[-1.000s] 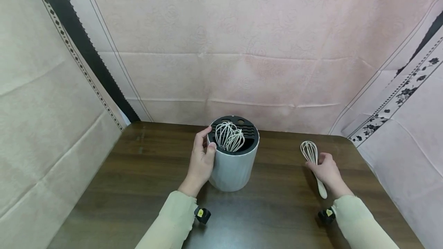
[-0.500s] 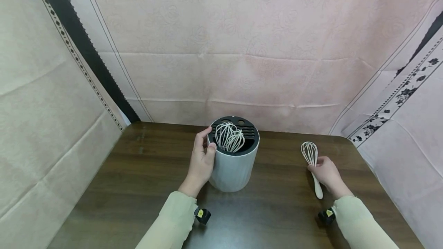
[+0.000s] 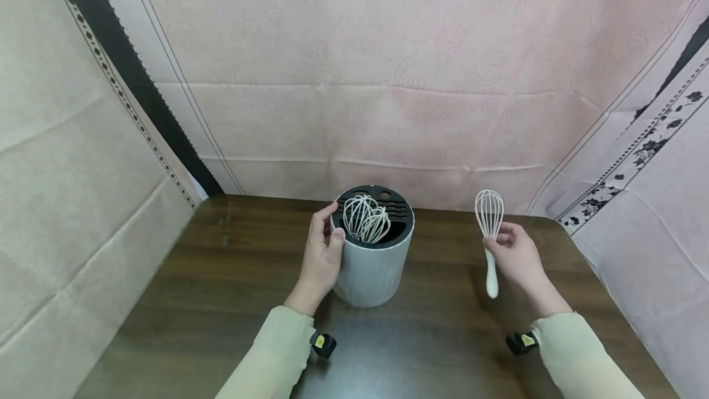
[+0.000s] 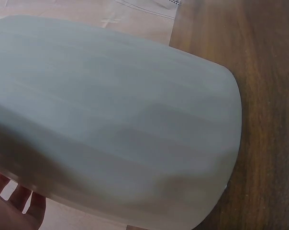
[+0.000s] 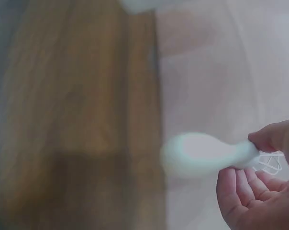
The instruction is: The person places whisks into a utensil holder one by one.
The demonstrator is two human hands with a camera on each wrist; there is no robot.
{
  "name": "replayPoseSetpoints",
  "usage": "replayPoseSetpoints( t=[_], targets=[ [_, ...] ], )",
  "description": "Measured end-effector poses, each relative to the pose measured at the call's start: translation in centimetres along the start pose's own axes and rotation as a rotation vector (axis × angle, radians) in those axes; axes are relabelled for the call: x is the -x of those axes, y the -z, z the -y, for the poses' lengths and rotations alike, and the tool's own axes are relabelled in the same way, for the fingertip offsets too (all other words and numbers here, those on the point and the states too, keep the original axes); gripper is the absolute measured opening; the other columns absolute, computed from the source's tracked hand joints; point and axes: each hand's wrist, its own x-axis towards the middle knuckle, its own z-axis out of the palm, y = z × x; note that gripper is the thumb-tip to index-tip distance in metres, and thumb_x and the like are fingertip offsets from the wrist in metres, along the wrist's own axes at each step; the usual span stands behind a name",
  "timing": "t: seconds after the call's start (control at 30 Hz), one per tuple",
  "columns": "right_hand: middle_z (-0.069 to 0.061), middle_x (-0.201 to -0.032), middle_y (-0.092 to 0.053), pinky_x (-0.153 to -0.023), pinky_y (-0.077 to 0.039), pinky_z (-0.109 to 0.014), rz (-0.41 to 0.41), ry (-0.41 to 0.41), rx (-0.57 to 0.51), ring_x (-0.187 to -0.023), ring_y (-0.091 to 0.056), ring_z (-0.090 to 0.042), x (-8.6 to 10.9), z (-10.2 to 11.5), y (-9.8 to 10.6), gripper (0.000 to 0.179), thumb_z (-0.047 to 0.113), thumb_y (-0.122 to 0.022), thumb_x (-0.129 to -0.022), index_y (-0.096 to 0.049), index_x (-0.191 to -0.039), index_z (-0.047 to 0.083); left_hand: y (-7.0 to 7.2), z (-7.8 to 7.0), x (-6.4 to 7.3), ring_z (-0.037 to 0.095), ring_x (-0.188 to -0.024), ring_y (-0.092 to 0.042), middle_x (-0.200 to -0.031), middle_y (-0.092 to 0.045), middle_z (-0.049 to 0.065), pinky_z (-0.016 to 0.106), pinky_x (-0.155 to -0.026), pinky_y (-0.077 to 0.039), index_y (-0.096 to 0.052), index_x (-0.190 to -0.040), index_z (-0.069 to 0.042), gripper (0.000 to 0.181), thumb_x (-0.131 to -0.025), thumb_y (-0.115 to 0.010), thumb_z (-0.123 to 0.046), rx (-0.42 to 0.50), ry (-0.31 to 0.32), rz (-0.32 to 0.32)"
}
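A white utensil holder [image 3: 372, 279] with a black slotted top stands upright in the middle of the table. My left hand [image 3: 321, 257] grips its left side at the rim, thumb toward the front; its body fills most of the left wrist view [image 4: 116, 110]. White whisk wires [image 3: 367, 219] stick out of the large opening in the top. To the right, my right hand [image 3: 517, 257] pinches a small white whisk [image 3: 491, 273] near where wires and handle meet. Its wire end points up and away, and the rounded handle [image 5: 197, 153] hangs down over the table.
The dark brown wooden table [image 3: 244, 300] has its back edge just behind the holder. Pale cloth [image 3: 399, 79] hangs along the back and both sides. Black wrist cameras [image 3: 324, 345] sit on both wrists, below light green sleeves.
The right hand has lifted the small whisk off the table and brought it slightly left and more upright. The left hand and the utensil holder have stayed put.
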Motion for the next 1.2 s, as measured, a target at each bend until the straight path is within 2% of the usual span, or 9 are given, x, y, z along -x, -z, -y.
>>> replayPoseSetpoints(
  t=[0.17, 0.3, 0.57, 0.63, 0.77, 0.87, 1.03, 1.2],
  targets=[
    [-0.022, -0.108, -0.063, -0.064, -0.049, -0.020, 0.004, 0.063, -0.155, -0.080, -0.060, -0.004, 0.5, 3.1, 0.2, 0.054, 0.023, -0.063, -0.094, -0.041, -0.135, -0.005, -0.1, 0.0, -0.1, 0.025, -0.112, -0.044, -0.138, -0.039, 0.001, 0.048, -0.091, -0.042, -0.035, -0.144, -0.027, 0.045, -0.101, -0.043, -0.037, 0.002, -0.001, 0.001],
    [-0.022, -0.110, -0.064, -0.071, -0.051, -0.019, 0.012, 0.117, -0.282, -0.086, -0.063, -0.002, 0.9, 5.0, 0.1, 0.054, 0.020, -0.064, -0.093, -0.041, -0.135, -0.005, -0.1, 0.0, -0.1, 0.024, -0.112, -0.044, -0.139, -0.039, 0.002, 0.048, -0.091, -0.042, -0.034, -0.145, -0.026, 0.045, -0.101, -0.044, -0.035, 0.010, -0.008, 0.006],
    [-0.010, -0.108, -0.068, -0.077, -0.050, -0.018, 0.009, 0.248, -0.361, -0.094, -0.065, -0.006, 1.7, 7.9, 0.5, 0.048, 0.015, -0.065, -0.092, -0.047, -0.133, -0.001, -0.1, -0.2, -0.1, 0.031, -0.114, -0.043, -0.140, -0.038, 0.009, 0.049, -0.092, -0.040, -0.034, -0.146, -0.020, 0.047, -0.101, -0.045, -0.025, 0.025, 0.004, 0.011],
    [-0.008, -0.107, -0.069, -0.078, -0.049, -0.018, 0.003, 0.267, -0.386, -0.094, -0.066, -0.007, 1.9, 8.6, 0.6, 0.046, 0.012, -0.065, -0.092, -0.049, -0.133, -0.001, 0.0, -0.7, 0.0, 0.033, -0.114, -0.043, -0.140, -0.038, 0.012, 0.050, -0.093, -0.040, -0.034, -0.146, -0.015, 0.047, -0.101, -0.045, -0.022, 0.024, 0.012, 0.014],
    [-0.007, -0.104, -0.070, -0.080, -0.050, -0.018, -0.015, 0.312, -0.460, -0.092, -0.066, -0.010, 2.5, 10.0, 0.5, 0.045, 0.007, -0.065, -0.091, -0.051, -0.132, -0.001, 0.4, -2.9, 0.3, 0.035, -0.113, -0.043, -0.138, -0.038, 0.018, 0.049, -0.092, -0.040, -0.035, -0.145, -0.006, 0.046, -0.101, -0.044, -0.016, 0.027, 0.021, 0.016],
    [-0.009, -0.103, -0.069, -0.080, -0.050, -0.019, -0.037, 0.355, -0.518, -0.091, -0.065, -0.013, 2.7, 11.0, 0.5, 0.044, 0.004, -0.065, -0.090, -0.050, -0.131, -0.003, 0.7, -4.2, 0.5, 0.034, -0.112, -0.044, -0.137, -0.039, 0.019, 0.047, -0.091, -0.040, -0.035, -0.143, -0.003, 0.046, -0.099, -0.044, -0.013, 0.030, 0.017, 0.010],
    [-0.010, -0.105, -0.067, -0.079, -0.051, -0.021, -0.092, 0.388, -0.639, -0.092, -0.063, -0.015, 3.0, 12.1, 0.4, 0.043, -0.001, -0.063, -0.090, -0.047, -0.130, -0.005, 0.8, -4.7, 0.5, 0.034, -0.111, -0.044, -0.137, -0.039, 0.020, 0.047, -0.090, -0.041, -0.036, -0.143, -0.003, 0.046, -0.098, -0.045, -0.011, 0.034, 0.014, 0.005],
    [-0.018, -0.108, -0.062, -0.079, -0.052, -0.024, -0.141, 0.365, -0.838, -0.093, -0.062, -0.018, 3.3, 13.2, 0.1, 0.042, -0.005, -0.063, -0.088, -0.045, -0.126, -0.006, 0.7, -4.7, 0.5, 0.037, -0.111, -0.043, -0.137, -0.039, 0.021, 0.049, -0.090, -0.040, -0.036, -0.143, -0.001, 0.045, -0.099, -0.045, -0.010, 0.032, 0.013, 0.007]
  ],
)
